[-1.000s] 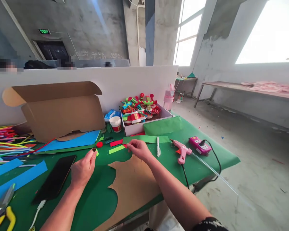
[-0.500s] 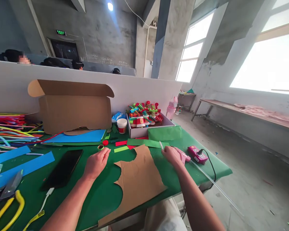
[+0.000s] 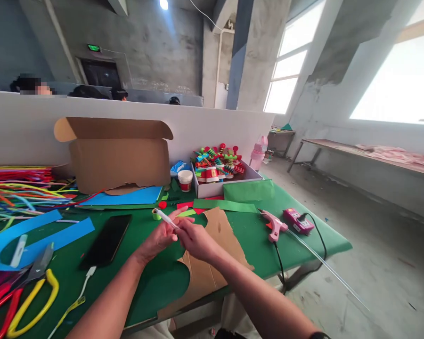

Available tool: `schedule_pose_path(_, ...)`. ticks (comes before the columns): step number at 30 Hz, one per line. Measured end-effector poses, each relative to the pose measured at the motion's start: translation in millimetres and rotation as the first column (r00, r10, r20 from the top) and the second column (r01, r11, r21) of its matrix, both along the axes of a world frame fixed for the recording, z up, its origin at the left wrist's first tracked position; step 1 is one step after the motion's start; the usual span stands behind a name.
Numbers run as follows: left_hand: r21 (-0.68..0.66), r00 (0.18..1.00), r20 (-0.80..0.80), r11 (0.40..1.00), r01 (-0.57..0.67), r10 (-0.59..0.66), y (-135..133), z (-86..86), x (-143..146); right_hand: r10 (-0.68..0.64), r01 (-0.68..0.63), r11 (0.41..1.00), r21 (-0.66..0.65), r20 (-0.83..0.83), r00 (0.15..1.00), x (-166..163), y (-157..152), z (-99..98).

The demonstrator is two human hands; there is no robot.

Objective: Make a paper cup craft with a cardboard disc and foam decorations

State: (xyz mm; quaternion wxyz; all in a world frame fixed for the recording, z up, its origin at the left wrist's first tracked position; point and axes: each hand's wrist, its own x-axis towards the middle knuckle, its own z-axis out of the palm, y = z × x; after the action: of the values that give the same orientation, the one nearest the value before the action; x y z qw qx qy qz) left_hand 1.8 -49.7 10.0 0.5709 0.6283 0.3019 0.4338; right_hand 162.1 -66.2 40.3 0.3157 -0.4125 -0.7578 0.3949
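My left hand (image 3: 157,241) and my right hand (image 3: 195,239) meet over the green table cover (image 3: 144,282). Both are closed on a thin white pen-like tool (image 3: 166,218) that slants up to the left. The tool's tip is at a small green ring (image 3: 156,215); I cannot tell whether the ring rests on the table or on the tip. A cut piece of brown cardboard (image 3: 221,226) lies just under and right of the hands. Red and green paper strips (image 3: 187,207) lie beyond them.
A pink glue gun (image 3: 274,225) with a long clear glue stick (image 3: 325,266) and a pink power strip (image 3: 298,221) lie right. A black phone (image 3: 108,240), blue strips (image 3: 38,235), yellow-handled pliers (image 3: 31,301) and pipe cleaners (image 3: 17,188) are left. An open cardboard box (image 3: 120,160), a paper cup (image 3: 185,180) and a white box of toys (image 3: 219,172) stand at the back.
My right hand reached right, picked the white tool off the table and brought it back to my left hand. The left hand shifted slightly right with the green ring.
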Motion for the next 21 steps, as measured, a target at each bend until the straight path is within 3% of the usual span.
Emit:
schedule_pose_path(4, -0.035, 0.948, -0.318, 0.999, -0.002, -0.009, 2, -8.2, 3, -0.201, 0.202, 0.978, 0.047, -0.015, 0.979, 16, 15, -1.6)
schedule_pose_path(7, 0.037, 0.928, -0.269, 0.965, -0.258, 0.258, 6, -2.4, -1, -0.348, 0.344, 0.937, 0.067, 0.068, 0.935, 63, 36, 9.3)
schedule_pose_path(9, 0.084, 0.866, -0.109, 0.873, -0.481, 0.488, 9, 4.9, -12, -0.471, 0.441, 0.880, 0.176, 0.213, 0.856, 103, 50, 21.1)
schedule_pose_path(12, 0.105, 0.685, 0.147, 0.677, -0.729, 0.714, 13, 14.7, -35, -0.668, 0.538, 0.744, 0.397, 0.407, 0.623, 160, 62, 41.1)
schedule_pose_path(15, 0.038, 0.494, 0.303, 0.507, -0.861, 0.815, 17, 19.0, -55, -0.823, 0.592, 0.568, 0.572, 0.381, 0.422, 199, 61, 55.5)
schedule_pose_path(17, -0.025, 0.438, 0.318, 0.470, -0.883, 0.840, 19, 19.2, -61, -0.868, 0.566, 0.497, 0.658, 0.368, 0.334, 210, 59, 57.0)
schedule_pose_path(19, -0.065, 0.440, 0.294, 0.477, -0.876, 0.849, 21, 17.9, -60, -0.827, 0.492, 0.562, 0.665, 0.472, 0.307, 209, 58, 50.4)
schedule_pose_path(21, -0.029, 0.468, 0.231, 0.487, -0.873, 0.853, 22, 15.4, -56, -0.709, 0.420, 0.699, 0.579, 0.636, 0.304, 200, 57, 37.9)
